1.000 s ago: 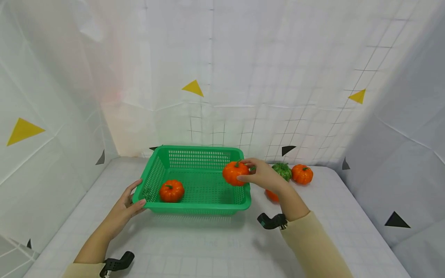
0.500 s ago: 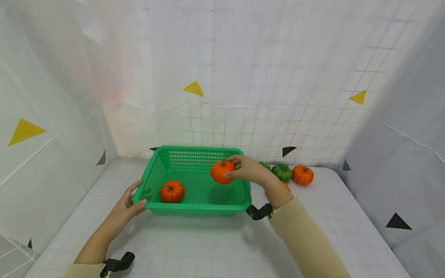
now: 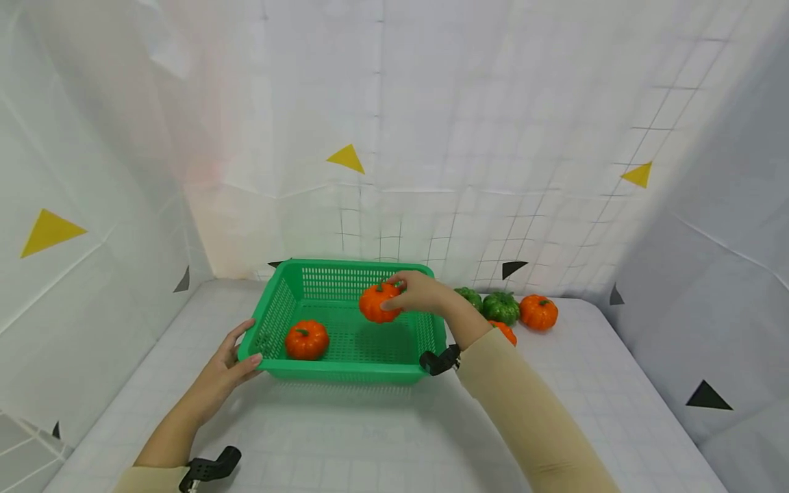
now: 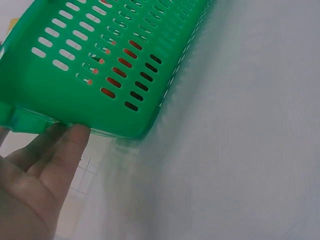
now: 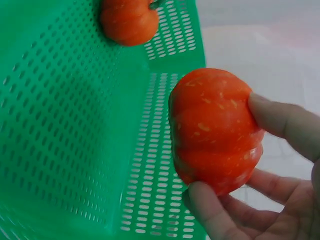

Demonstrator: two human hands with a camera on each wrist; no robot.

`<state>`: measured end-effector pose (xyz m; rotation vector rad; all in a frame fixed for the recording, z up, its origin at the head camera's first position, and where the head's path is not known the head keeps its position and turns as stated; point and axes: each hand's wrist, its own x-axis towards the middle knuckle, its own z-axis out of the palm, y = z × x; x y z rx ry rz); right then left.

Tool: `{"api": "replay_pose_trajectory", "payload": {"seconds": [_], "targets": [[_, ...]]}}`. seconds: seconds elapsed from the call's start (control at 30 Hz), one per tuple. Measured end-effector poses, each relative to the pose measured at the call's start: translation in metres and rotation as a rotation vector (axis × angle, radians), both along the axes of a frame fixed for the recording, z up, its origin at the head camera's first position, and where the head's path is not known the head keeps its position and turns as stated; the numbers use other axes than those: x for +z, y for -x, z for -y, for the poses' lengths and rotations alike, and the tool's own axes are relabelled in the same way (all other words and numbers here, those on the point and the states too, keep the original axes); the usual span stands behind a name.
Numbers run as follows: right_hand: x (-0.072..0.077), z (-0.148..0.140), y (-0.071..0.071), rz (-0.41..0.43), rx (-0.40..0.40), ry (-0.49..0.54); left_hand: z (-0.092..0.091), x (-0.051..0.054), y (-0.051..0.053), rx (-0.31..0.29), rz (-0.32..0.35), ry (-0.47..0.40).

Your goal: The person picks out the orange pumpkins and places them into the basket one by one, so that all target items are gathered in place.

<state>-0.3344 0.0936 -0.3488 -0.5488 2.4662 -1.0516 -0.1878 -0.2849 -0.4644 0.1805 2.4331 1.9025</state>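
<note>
A green plastic basket (image 3: 345,366) with slotted walls stands on the table. My left hand (image 3: 223,370) grips its left rim near the front corner, with the thumb towards the front; in the left wrist view the fingers (image 4: 65,155) meet the basket's edge. One orange pumpkin (image 3: 307,340) sits inside at the left front. Over the basket's right half, my right hand (image 3: 422,291) holds a second orange pumpkin (image 3: 377,303) between thumb and fingers. The right wrist view shows this held pumpkin (image 5: 215,130) close up, its skin flecked with yellow, apart from the basket floor.
Right of the basket lie green pumpkins (image 3: 501,308), an orange pumpkin (image 3: 539,313) and another orange pumpkin (image 3: 504,332) partly hidden by the right arm. A white sheet wall (image 3: 394,103) rises behind the white-covered table (image 3: 345,445).
My right hand has carried the held pumpkin leftwards from the basket's right rim to further over its inside. More of the pumpkins at the right now show. The left hand stays put.
</note>
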Motion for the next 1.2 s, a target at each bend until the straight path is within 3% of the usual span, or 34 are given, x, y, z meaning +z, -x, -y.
{"api": "replay_pose_trajectory", "payload": {"seconds": [0.2, 0.5, 0.77, 1.2], "targets": [[-0.003, 0.013, 0.013, 0.056, 0.002, 0.016, -0.001, 0.003, -0.002, -0.008, 0.002, -0.015], [-0.007, 0.037, 0.023, 0.050, 0.046, -0.014, -0.004, 0.002, -0.001, -0.002, 0.017, -0.030], [-0.024, 0.054, 0.031, 0.056, 0.073, -0.059, -0.004, 0.004, -0.001, -0.003, 0.015, -0.025], [-0.048, 0.075, 0.040, 0.002, 0.011, -0.077, -0.005, 0.005, -0.002, 0.005, 0.018, -0.019]]}}
